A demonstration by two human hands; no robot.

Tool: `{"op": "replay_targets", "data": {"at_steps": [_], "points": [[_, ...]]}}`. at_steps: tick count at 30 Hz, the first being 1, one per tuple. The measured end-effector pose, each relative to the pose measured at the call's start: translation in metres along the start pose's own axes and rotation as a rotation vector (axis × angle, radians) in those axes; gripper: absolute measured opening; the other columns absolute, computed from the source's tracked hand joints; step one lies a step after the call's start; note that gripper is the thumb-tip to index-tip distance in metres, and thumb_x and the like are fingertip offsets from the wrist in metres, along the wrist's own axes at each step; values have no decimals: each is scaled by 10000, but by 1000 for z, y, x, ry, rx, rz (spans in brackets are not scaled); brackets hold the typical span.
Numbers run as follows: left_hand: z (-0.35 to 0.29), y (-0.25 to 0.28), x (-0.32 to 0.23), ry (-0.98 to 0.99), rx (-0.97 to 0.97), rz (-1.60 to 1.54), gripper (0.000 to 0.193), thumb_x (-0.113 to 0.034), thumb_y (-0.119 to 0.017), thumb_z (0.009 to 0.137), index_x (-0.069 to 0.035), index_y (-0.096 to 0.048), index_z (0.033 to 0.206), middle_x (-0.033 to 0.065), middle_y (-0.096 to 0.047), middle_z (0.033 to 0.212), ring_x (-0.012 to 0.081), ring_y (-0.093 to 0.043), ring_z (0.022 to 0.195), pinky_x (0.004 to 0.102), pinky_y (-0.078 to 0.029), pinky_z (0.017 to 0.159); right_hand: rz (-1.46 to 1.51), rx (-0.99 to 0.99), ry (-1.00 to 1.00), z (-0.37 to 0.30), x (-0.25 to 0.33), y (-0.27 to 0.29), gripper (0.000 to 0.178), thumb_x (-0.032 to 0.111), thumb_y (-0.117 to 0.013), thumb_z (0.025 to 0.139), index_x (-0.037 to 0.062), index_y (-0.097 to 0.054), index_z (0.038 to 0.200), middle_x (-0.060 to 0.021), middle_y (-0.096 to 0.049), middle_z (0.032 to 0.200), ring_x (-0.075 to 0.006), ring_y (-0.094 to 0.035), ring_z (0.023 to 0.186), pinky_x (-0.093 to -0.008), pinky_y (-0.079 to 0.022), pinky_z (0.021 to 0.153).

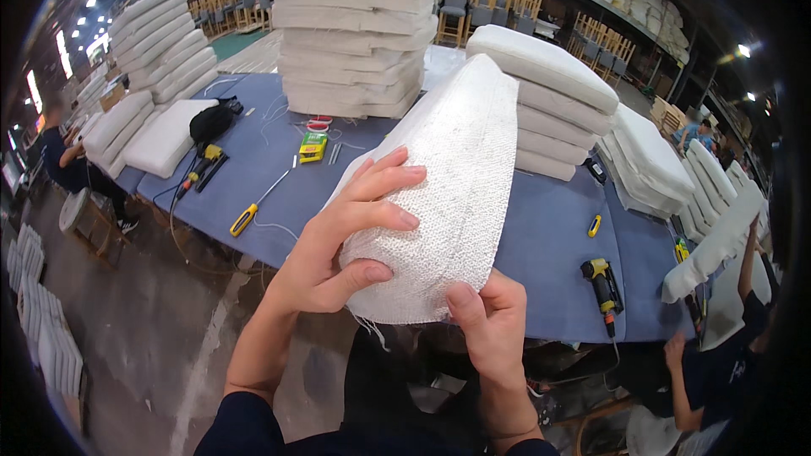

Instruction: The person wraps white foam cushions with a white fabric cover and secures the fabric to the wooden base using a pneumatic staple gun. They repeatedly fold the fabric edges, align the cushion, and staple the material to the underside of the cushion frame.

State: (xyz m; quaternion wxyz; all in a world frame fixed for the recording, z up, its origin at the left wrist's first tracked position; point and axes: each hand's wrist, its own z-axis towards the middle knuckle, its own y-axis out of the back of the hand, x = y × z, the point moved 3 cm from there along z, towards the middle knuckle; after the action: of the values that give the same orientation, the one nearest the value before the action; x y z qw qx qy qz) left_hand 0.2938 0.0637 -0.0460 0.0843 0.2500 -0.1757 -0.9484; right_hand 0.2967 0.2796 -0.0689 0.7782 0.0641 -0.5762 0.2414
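Note:
A white, coarsely woven upholstered seat cushion (452, 194) is tilted up in front of me, its near end towards my body. My left hand (325, 249) holds it at the left side, fingers spread across the fabric and thumb pressed lower down. At the near right corner, my right hand (490, 317) pinches the cloth edge between thumb and curled fingers. Loose threads hang from the near left corner. What lies beneath the cushion is hidden.
A blue-covered table (545, 228) carries a yellow screwdriver (245, 219), a green-yellow box (313, 147), a left staple gun (203, 167) and a right one (603, 287). Tall cushion stacks (355, 34) and lower white stacks (557, 93) stand behind. A co-worker (718, 371) handles another cushion at right.

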Motion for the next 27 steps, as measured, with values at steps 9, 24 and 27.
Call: {"op": "replay_targets", "data": {"at_steps": [9, 24, 27], "points": [[6, 22, 10, -107, -119, -142, 366, -427, -622, 1070, -89, -743, 1137, 240, -640, 1455, 502, -422, 1517, 573, -288, 1251, 238, 219, 148, 22, -40, -15, 295, 193, -670, 1073, -45, -735, 910, -75, -687, 970, -114, -605, 733, -283, -452, 621], [-12, 39, 10, -55, -432, 4, 642, -481, -489, 1119, 64, -538, 1455, 306, -628, 1430, 397, -594, 1384, 483, -435, 1167, -198, 332, 487, 44, -47, -23, 200, 179, -739, 976, 16, -812, 1067, -177, -720, 1241, -329, -601, 1198, -416, -441, 1042], [-29, 40, -7, -67, -447, 375, 700, -406, -615, 1002, 59, -475, 1505, 317, -571, 1481, 434, -541, 1417, 516, -390, 1186, -217, 373, 437, 50, -46, -19, 220, 193, -743, 968, 25, -818, 1089, -174, -730, 1245, -352, -574, 1250, -435, -404, 1102]]}}
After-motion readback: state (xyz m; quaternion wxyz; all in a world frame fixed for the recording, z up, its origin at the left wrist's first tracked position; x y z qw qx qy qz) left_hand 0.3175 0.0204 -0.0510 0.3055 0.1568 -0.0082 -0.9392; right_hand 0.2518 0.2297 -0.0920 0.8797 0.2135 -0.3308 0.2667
